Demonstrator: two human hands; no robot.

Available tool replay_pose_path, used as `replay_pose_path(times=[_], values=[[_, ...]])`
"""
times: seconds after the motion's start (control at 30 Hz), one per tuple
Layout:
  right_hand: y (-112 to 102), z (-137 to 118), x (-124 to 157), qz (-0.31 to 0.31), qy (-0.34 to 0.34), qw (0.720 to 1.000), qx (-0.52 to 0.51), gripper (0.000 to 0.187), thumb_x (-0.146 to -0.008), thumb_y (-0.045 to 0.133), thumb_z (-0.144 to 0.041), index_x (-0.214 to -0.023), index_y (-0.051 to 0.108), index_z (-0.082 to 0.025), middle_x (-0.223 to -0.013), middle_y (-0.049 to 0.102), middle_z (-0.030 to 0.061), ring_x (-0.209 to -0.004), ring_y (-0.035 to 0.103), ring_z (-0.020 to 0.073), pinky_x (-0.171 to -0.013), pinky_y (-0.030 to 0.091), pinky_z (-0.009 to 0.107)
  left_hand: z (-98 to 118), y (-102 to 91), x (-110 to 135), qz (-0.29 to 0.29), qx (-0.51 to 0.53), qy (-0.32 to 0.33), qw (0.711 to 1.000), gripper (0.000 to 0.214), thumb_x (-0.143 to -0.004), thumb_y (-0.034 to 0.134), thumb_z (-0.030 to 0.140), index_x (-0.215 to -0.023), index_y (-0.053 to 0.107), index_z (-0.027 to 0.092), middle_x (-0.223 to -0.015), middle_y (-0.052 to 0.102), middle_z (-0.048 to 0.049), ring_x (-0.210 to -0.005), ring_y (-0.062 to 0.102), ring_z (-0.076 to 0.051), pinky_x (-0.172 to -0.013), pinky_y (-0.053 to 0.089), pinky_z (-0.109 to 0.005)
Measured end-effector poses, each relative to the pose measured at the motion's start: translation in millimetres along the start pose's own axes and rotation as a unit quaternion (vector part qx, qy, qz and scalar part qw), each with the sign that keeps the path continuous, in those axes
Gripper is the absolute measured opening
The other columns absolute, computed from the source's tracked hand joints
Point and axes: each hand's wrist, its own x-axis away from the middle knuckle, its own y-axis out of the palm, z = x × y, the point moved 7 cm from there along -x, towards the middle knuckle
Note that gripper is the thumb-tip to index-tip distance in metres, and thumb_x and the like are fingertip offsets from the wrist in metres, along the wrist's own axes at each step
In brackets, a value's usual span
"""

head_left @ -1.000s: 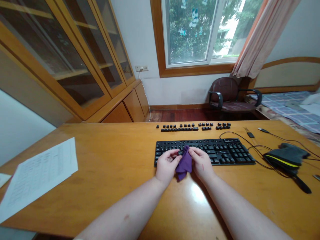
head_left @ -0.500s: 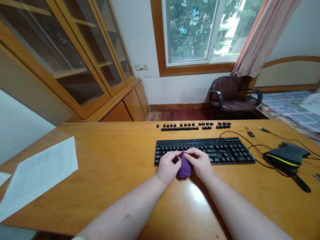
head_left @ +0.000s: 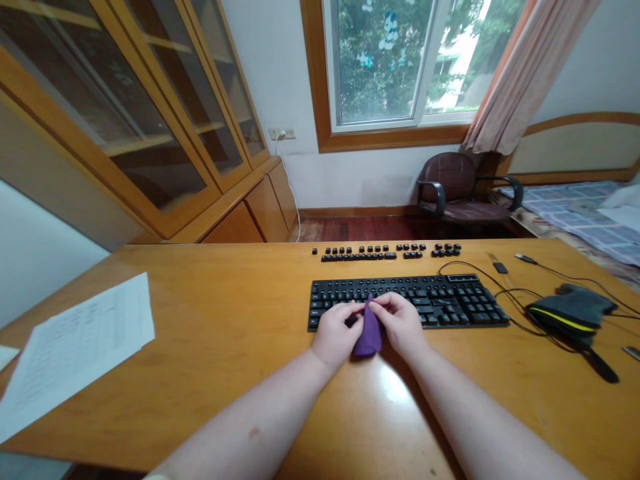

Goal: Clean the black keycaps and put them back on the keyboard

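A purple cloth hangs between my two hands, gathered to a narrow tip at its top and wider below. My left hand pinches its left side, fingers closed. From the other side my right hand grips the upper part between thumb and fingers. Both hands are over the front edge of a black keyboard, whose top row shows bare key stems. Behind it, several loose black keycaps are laid out in two rows. My hands and the cloth hide some of the keyboard's lower keys.
To the right lie a dark grey cloth item with a yellow stripe, a cable with a USB plug and a small black piece. Paper sheets are on the left of the wooden desk. A chair stands beyond.
The purple cloth's tip now stands higher above my fingers, and its lower part looks smoother and more spread. My hands stay in nearly the same place.
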Motion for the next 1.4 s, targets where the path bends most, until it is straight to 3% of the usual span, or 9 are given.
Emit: replay_pose_path(times=[0.23, 0.5, 0.7, 0.8, 0.9, 0.97, 1.1, 1.27, 1.4], values=[[-1, 10, -2, 0.002, 0.053, 0.993, -0.105, 0.030, -0.059, 0.074, -0.039, -0.070, 0.055, -0.019, -0.060, 0.059, -0.0022, -0.052, 0.051, 0.0111, -0.052, 0.041, 0.025, -4, -7.7, -5, 0.034, 0.060, -0.038, 0.997, 0.027, -0.077, 0.056, 0.024, -0.102, 0.066, 0.022, -0.099, 0.067, -0.0060, -0.091, 0.061, -0.018, -0.085, 0.048, -0.033], [8, -2, 3, -0.034, 0.070, 0.995, -0.068, 0.029, -0.053, 0.076, -0.038, -0.065, 0.058, -0.019, -0.055, 0.057, -0.0033, -0.047, 0.048, 0.0098, -0.049, 0.039, 0.024, -3, -5.9, -8, 0.000, 0.068, -0.035, 0.997, 0.029, -0.073, 0.061, 0.025, -0.102, 0.067, 0.022, -0.097, 0.066, -0.0064, -0.088, 0.060, -0.018, -0.084, 0.048, -0.034], [6, -2, 2, -0.027, 0.055, 0.997, -0.053, 0.027, -0.055, 0.074, -0.038, -0.065, 0.058, -0.019, -0.053, 0.056, -0.0036, -0.046, 0.047, 0.0100, -0.047, 0.038, 0.024, -14, -2.1, -5, 0.023, 0.099, -0.074, 0.992, 0.027, -0.072, 0.063, 0.025, -0.097, 0.067, 0.019, -0.091, 0.067, -0.0070, -0.079, 0.061, -0.016, -0.076, 0.050, -0.030], [0, 0, 2, 0.003, 0.042, 0.998, -0.050, 0.027, -0.058, 0.073, -0.038, -0.067, 0.058, -0.018, -0.053, 0.055, -0.0032, -0.046, 0.046, 0.0096, -0.046, 0.038, 0.024, -15, -19.7, -13, 0.081, 0.163, -0.115, 0.976, 0.035, -0.073, 0.060, 0.027, -0.106, 0.062, 0.015, -0.090, 0.067, -0.0087, -0.079, 0.062, -0.015, -0.074, 0.050, -0.028], [-5, 1, 2, 0.024, 0.029, 0.998, -0.044, 0.026, -0.061, 0.072, -0.038, -0.070, 0.058, -0.018, -0.055, 0.055, -0.0026, -0.047, 0.045, 0.0098, -0.047, 0.038, 0.024, -12, -56.2, -31, 0.146, 0.182, -0.128, 0.964, 0.038, -0.075, 0.058, 0.030, -0.109, 0.058, 0.014, -0.094, 0.066, -0.0089, -0.071, 0.062, -0.013, -0.073, 0.050, -0.029], [-6, 1, 2, 0.028, 0.020, 0.999, -0.041, 0.026, -0.062, 0.072, -0.037, -0.071, 0.058, -0.018, -0.057, 0.057, -0.0016, -0.050, 0.048, 0.0105, -0.049, 0.039, 0.025, -13, -78.7, -46, 0.149, 0.148, -0.111, 0.971, 0.033, -0.077, 0.056, 0.031, -0.105, 0.059, 0.016, -0.097, 0.066, -0.0079, -0.071, 0.062, -0.013, -0.075, 0.050, -0.031], [-6, 2, 2, 0.026, 0.016, 0.999, -0.041, 0.026, -0.062, 0.072, -0.038, -0.071, 0.059, -0.018, -0.058, 0.058, -0.0011, -0.051, 0.049, 0.0112, -0.050, 0.040, 0.026, -31, -95.5, -66, 0.094, -0.035, -0.052, 0.994, 0.020, -0.075, 0.058, 0.028, -0.091, 0.066, 0.020, -0.093, 0.067, -0.0061, -0.090, 0.060, -0.020, -0.088, 0.043, -0.036], [-3, 4, 1, 0.014, 0.016, 0.999, -0.044, 0.026, -0.061, 0.073, -0.037, -0.070, 0.059, -0.017, -0.057, 0.058, -0.0018, -0.050, 0.049, 0.0103, -0.050, 0.040, 0.024, -56, -70.5, -64, -0.041, -0.216, 0.032, 0.975, 0.018, -0.079, 0.054, 0.029, -0.087, 0.069, 0.024, -0.090, 0.067, -0.0039, -0.093, 0.055, -0.021, -0.091, 0.038, -0.039], [-1, 4, 1, 0.014, 0.009, 0.999, -0.047, 0.027, -0.061, 0.073, -0.038, -0.070, 0.060, -0.017, -0.060, 0.061, -0.0009, -0.052, 0.053, 0.0111, -0.052, 0.043, 0.025, -60, -63.3, -58, -0.074, -0.253, 0.048, 0.963, 0.020, -0.081, 0.053, 0.032, -0.091, 0.068, 0.025, -0.096, 0.066, -0.0026, -0.097, 0.052, -0.020, -0.092, 0.036, -0.038]])
